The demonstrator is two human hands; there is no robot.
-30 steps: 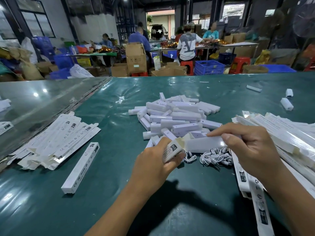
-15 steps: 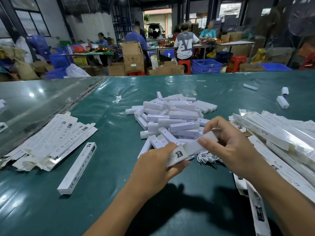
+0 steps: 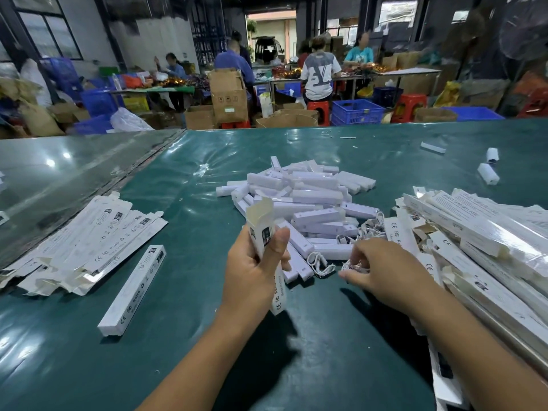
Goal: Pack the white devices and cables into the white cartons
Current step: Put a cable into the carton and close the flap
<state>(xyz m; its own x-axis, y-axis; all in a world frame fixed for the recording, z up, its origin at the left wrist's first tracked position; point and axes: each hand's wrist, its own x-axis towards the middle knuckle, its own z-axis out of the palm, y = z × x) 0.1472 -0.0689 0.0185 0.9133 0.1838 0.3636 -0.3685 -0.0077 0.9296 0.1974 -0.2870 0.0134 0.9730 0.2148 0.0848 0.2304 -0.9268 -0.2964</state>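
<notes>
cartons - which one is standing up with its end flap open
The carton gripped in the left hand, held nearly upright with its top flap open. The single carton beside it lies flat and closed; the stacked ones lie flat too.

Dim warehouse: green-covered table (image 3: 178, 336), dark-framed window (image 3: 47, 31), blue crates (image 3: 357, 111), red stools (image 3: 318, 108), cardboard boxes (image 3: 228, 94)

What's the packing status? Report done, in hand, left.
Done: one closed carton lies on the table. In hand: the left hand grips an open carton while the right hand reaches into the cables. Left: the device pile and flat cartons.
</notes>
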